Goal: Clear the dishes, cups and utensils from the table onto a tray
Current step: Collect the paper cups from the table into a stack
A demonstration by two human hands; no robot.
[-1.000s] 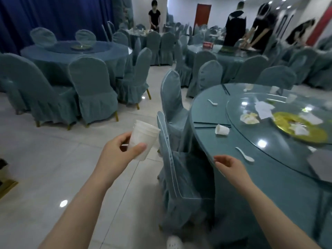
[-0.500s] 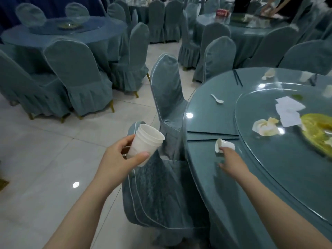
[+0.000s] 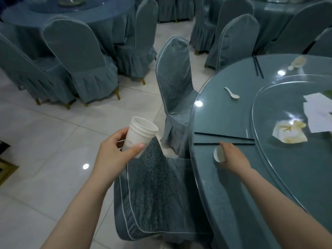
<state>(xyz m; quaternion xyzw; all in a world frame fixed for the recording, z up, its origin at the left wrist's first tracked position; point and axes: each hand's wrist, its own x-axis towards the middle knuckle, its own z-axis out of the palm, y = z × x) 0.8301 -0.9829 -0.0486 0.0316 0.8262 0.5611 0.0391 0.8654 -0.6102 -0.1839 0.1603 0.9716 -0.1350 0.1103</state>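
Note:
My left hand grips a stack of white paper cups, held over the floor left of the round table. My right hand grips a single white paper cup that lies on its side near the table edge; my fingers curl over its body and hide most of it. Just beyond it lie two black chopsticks. A white spoon lies farther along the table. Another pair of chopsticks and a second spoon lie at the far side.
A glass turntable carries a crumpled napkin and white paper sheets. Blue-covered chairs stand against the table, one right below my arms. More covered chairs and tables fill the tiled room behind.
My right hand reached forward over the table edge and closed round the lying cup. The view dipped down and closer to the table. My left hand kept its stack of cups.

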